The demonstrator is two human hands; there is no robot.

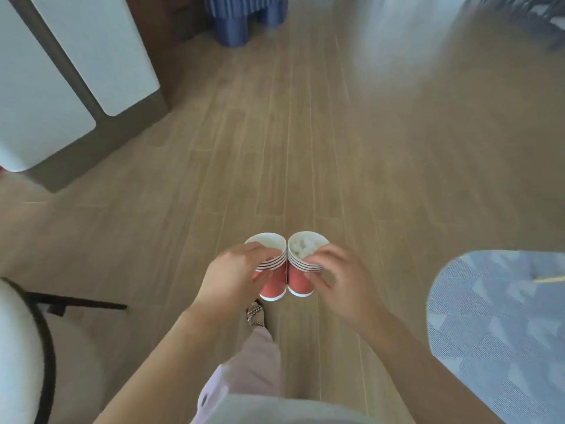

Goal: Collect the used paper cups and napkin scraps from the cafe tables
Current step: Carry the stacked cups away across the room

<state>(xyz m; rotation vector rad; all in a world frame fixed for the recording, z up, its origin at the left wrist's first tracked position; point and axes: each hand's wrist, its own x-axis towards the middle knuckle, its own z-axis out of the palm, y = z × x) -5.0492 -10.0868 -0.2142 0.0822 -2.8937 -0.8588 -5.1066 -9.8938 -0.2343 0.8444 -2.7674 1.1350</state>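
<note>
Okay, both hands are full. My left hand [235, 276] has its fingers curled round the left stack of cups [273, 287], thumb on the near side of the red wall and fingertips over the striped rims. My right hand [339, 283] grips the right stack of cups [297, 281] the same way, fingers wrapped over the rims and thumb pinching the red side. The two stacks sit upright side by side, touching, held out in front of me over the wooden floor [305, 148]. Several rims show nested one inside another on each stack. The top cup on the left looks white and bare inside; the top cup on the right has white crumpled napkin scraps [301, 247] in it. Below the cups I can see my foot [255, 313] in a sandal and a pale trouser leg [253, 356]. A blue patterned table [495, 316] sits just to my right, and a white chair [18, 347] with a dark frame is at my left edge. Farther off on the left stands a white cabinet [91, 56], and a blue striped cloth [244, 16] hangs at the top, blurred.
</note>
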